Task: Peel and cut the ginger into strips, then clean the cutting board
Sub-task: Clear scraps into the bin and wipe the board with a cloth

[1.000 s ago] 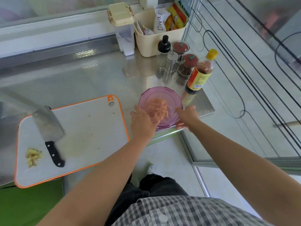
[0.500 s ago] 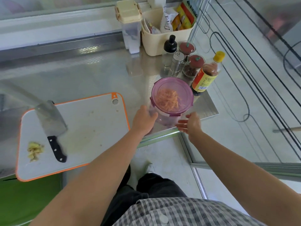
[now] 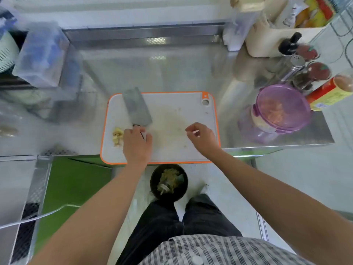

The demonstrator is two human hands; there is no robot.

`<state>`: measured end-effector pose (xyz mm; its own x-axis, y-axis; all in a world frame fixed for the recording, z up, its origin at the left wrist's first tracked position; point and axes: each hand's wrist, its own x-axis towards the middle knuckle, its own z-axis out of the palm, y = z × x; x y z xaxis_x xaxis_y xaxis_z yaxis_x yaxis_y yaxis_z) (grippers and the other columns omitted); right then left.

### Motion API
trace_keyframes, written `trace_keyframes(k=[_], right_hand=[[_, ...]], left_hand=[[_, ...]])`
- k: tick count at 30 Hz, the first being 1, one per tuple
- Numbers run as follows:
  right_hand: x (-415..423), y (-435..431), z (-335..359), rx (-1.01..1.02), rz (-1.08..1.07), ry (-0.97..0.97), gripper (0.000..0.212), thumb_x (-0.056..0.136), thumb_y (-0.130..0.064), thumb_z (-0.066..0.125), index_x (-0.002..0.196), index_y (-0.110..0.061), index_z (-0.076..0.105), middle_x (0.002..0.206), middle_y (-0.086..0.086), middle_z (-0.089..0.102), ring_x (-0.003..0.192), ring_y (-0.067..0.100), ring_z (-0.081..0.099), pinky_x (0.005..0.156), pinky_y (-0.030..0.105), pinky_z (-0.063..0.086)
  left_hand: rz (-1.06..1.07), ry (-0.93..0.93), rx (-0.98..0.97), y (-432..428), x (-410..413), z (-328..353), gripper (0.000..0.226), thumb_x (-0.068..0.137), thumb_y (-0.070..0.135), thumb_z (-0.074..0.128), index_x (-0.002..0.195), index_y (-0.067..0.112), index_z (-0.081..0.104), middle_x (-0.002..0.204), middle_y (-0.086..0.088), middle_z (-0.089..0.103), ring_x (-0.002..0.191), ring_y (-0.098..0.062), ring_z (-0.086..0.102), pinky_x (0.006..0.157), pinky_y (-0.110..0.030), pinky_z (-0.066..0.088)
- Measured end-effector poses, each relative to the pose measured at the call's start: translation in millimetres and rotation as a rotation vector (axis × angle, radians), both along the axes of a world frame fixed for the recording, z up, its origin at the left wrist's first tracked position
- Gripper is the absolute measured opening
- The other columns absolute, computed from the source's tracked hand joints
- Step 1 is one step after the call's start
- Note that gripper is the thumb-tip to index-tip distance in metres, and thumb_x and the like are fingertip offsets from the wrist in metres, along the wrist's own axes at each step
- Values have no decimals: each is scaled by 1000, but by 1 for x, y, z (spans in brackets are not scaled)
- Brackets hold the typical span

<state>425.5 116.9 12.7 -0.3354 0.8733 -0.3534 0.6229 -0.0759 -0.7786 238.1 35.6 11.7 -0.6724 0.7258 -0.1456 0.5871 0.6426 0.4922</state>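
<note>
Both forearms reach over the cutting board [image 3: 172, 111]. The left hand [image 3: 136, 145] curls round the handle of the cleaver [image 3: 136, 107]; the right hand [image 3: 203, 138] hovers loosely curled, empty.

One head-worn wide-angle camera looks steeply down from close above onto the cutting board [image 3: 172, 115].

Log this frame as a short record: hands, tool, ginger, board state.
left hand: on the cleaver handle; grip unclear
right hand: above the cutting board, loosely curled, holding nothing
cleaver: blade flat on board, left part
ginger scraps: small pile at board's left edge
ginger strips: in purple-lidded container right of board
board state: smeared, not yet cleaned
</note>
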Motion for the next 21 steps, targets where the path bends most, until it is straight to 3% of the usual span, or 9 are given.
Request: trace_keyframes(k=[2, 6, 10, 16, 21], right_hand=[[-32, -9, -3, 99, 69, -31, 23, 91, -24, 58, 114, -17, 59, 110, -4, 54, 84, 12, 57, 76, 26, 44], [-103, -28, -10, 127, 164, -103, 34, 88, -31, 62, 116, -15, 53, 108, 1, 54, 81, 16, 56, 82, 37, 50], [-158, -43, -21, 118, 239, -337, 59, 85, -42, 66, 128, -11, 40, 124, 8, 47, 104, 27, 56, 84, 39, 49], [-168, -41, -26, 121, 198, -374, 47, 82, -25, 62, 123, -11, 44, 116, 8, 52, 97, 30, 58, 77, 38, 49], [-150, -33, -18, 104, 161, -291, 38, 88, -21, 55, 122, -8, 45, 112, 8, 50, 85, 23, 47, 70, 30, 34]], left_hand=[[28, 57, -20, -15, -31, -4, 31, 86, 17, 59, 116, 10, 55, 118, -18, 47, 110, -35, 45, 85, -44, 42], [-60, 41, -56, -29, -85, -15, 49, 81, 8, 59, 129, 15, 53, 127, -18, 42, 116, -37, 41, 90, -42, 41], [-249, 5, -136, -30, -112, -22, 60, 84, 14, 60, 142, 21, 43, 131, -14, 40, 116, -36, 41, 95, -42, 41], [-325, -46, -99, -22, -118, -27, 66, 83, 11, 61, 144, 18, 40, 125, -15, 39, 112, -31, 43, 98, -37, 40], [-323, -116, -23, -12, -113, -31, 53, 83, 2, 60, 135, 11, 51, 121, -14, 41, 106, -27, 50, 92, -22, 38]])
